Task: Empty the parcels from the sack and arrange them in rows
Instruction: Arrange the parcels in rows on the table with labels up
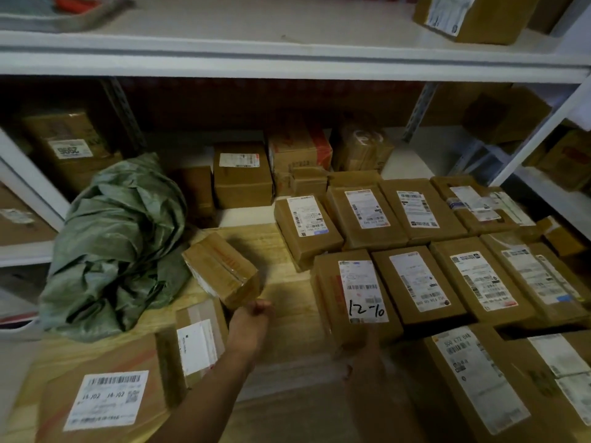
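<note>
From the head camera, a crumpled green woven plastic sack (118,247) lies slumped at the left of a pale wooden bench (287,302), under white metal shelving (287,63) that carries more cartons. Brown cardboard parcels with white shipping labels (419,279) lie flat in rows across the right half of the bench, edges touching. The left hand (252,318) reaches forward with its fingers curled against the near lower corner of a small tilted brown taped box (222,270) just beside the sack; a firm grip cannot be told from the blur. The right hand (361,350) is blurred at the near end of a brown parcel hand-marked "12-10" (355,292) in the front row, and I cannot tell its state.
</note>
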